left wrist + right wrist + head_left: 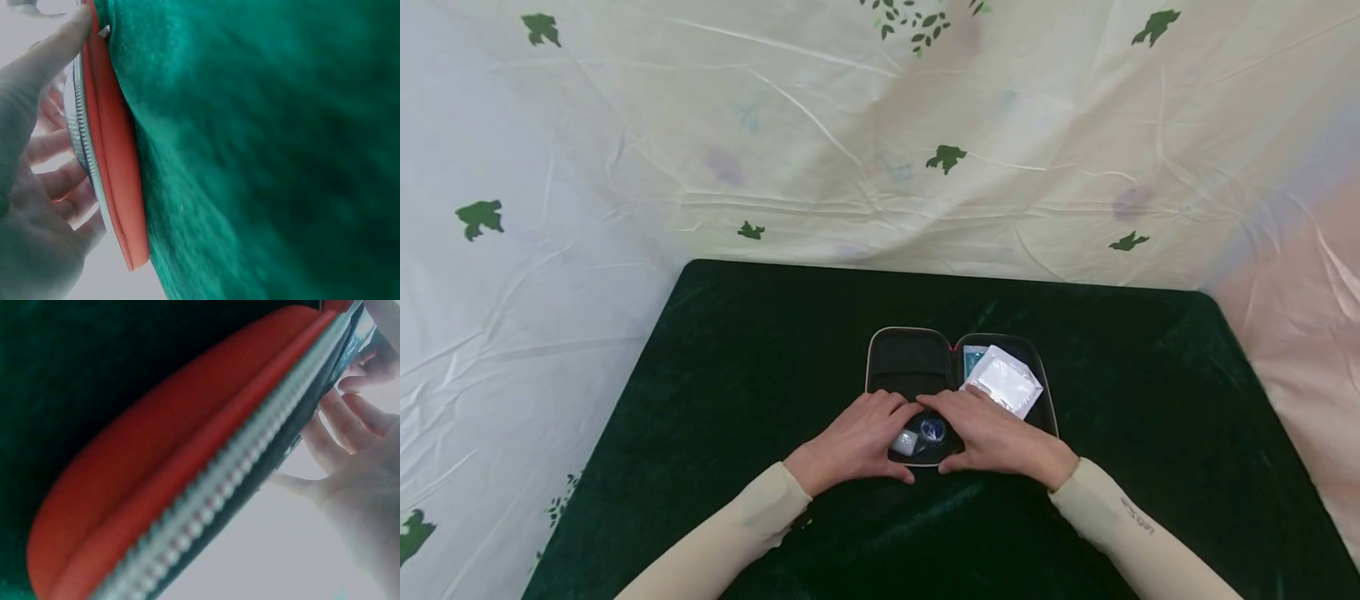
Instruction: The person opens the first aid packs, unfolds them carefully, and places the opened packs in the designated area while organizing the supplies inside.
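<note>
An unfolded zip case [912, 354], black inside and red outside, lies on the green cloth. My left hand [861, 437] reaches over its left half, fingers bent gently above the lining. In the left wrist view the left thumb [59, 47] touches the zipped rim. From the other side my right hand [1000, 437] reaches over the case, fingertips close to the left hand's and thumb near the front rim. Between the hands are a small silver-white packet [905, 442] and a round blue item [932, 430]. A white foil packet [1004, 382] rests in the right half.
A blue-green packet [973, 357] shows partly beneath the white one. Dark green velvety cloth [760, 350] covers the table, which has rounded far corners. Pale drapes [820, 150] with green leaf and bird-like prints hang behind and at both sides.
</note>
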Tool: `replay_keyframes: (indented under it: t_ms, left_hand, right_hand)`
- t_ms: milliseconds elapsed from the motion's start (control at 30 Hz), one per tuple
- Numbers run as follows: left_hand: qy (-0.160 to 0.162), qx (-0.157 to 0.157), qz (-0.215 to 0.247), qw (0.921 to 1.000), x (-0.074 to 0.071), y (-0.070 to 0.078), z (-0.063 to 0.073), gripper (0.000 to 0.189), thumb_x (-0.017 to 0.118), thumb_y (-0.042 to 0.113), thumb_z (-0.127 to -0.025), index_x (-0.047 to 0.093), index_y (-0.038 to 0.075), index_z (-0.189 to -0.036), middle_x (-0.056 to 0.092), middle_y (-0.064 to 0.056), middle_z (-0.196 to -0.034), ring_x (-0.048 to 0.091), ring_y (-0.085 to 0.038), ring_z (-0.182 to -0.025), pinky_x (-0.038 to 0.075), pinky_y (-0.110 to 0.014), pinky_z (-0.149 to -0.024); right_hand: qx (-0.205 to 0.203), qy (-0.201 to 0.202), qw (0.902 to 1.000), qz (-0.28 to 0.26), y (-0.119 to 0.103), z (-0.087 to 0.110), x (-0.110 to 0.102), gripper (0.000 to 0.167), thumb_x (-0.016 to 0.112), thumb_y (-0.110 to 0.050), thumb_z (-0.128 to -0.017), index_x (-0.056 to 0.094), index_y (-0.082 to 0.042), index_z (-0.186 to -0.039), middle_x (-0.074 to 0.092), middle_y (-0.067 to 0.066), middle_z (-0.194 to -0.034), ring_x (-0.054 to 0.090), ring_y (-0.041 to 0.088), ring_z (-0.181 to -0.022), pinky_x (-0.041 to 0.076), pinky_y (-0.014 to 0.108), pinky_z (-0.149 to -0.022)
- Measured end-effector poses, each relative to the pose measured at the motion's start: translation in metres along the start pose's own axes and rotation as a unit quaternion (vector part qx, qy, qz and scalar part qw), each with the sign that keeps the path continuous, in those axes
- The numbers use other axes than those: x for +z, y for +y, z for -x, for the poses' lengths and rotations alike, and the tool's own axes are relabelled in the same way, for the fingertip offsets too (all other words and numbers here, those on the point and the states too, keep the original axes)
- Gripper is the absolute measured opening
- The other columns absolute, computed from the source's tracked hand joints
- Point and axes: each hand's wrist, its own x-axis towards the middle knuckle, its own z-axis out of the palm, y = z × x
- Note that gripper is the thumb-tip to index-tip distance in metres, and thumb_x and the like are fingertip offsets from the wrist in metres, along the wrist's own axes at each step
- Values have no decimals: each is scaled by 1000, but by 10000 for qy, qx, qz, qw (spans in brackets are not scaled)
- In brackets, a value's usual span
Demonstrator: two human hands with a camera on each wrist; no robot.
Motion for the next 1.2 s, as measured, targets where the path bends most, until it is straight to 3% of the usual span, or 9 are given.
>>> replay_keyframes:
  t_ms: [100,300,600,867,967,1067,1200]
  left_hand:
    - [21,42,-69,10000,-1,-1,3,95,84,60,-79,44,18,-154,56,-1,-131,55,-14,-114,50,-33,-97]
    - [138,25,249,9996,0,-4,3,92,87,53,-78,45,17,-152,52,0,-128,56,-9,-107,52,-27,-93]
    - [-37,55,554,9984,1,-4,1,87,84,51,-83,44,18,-153,50,1,-128,57,-7,-104,53,-23,-87]
    - [-161,134,339,9992,0,-5,1,95,84,54,-82,36,20,-158,52,2,-124,58,-7,-102,53,-25,-87]
    - [-226,110,193,9995,-1,-4,3,100,82,56,-82,30,22,-161,53,1,-128,58,-8,-104,52,-29,-91]
    - [-253,88,90,9996,-3,-4,6,103,79,62,-83,27,22,-163,53,-1,-137,57,-12,-115,47,-36,-104]
    - [-108,88,91,9999,-7,-5,12,99,68,71,-87,29,21,-164,46,-5,-153,46,-21,-140,29,-53,-121]
  right_hand:
    - [-20,20,10000,-4,-1,0,1,93,88,-39,-81,40,-16,-157,57,3,-145,53,22,-135,25,63,-120]
    - [-99,69,9999,-104,0,0,2,94,88,-35,-81,39,-13,-158,55,6,-150,52,25,-138,27,64,-119]
    - [13,-169,9998,-100,-4,-2,5,96,86,-32,-84,33,-13,-161,56,9,-149,54,28,-135,21,65,-120]
    - [-12,-191,9997,-152,-4,-2,5,96,85,-32,-86,30,-11,-162,51,10,-154,49,29,-141,20,64,-122]
    - [-26,-159,9997,-161,-4,-1,4,98,86,-33,-85,29,-12,-163,51,10,-155,49,28,-141,21,64,-121]
    - [-67,-63,9998,-172,-4,0,1,99,87,-35,-85,30,-14,-163,52,7,-154,50,26,-140,26,62,-120]
    - [-145,183,9996,-136,-3,3,-3,96,87,-40,-84,36,-17,-161,52,3,-154,50,21,-140,34,56,-118]
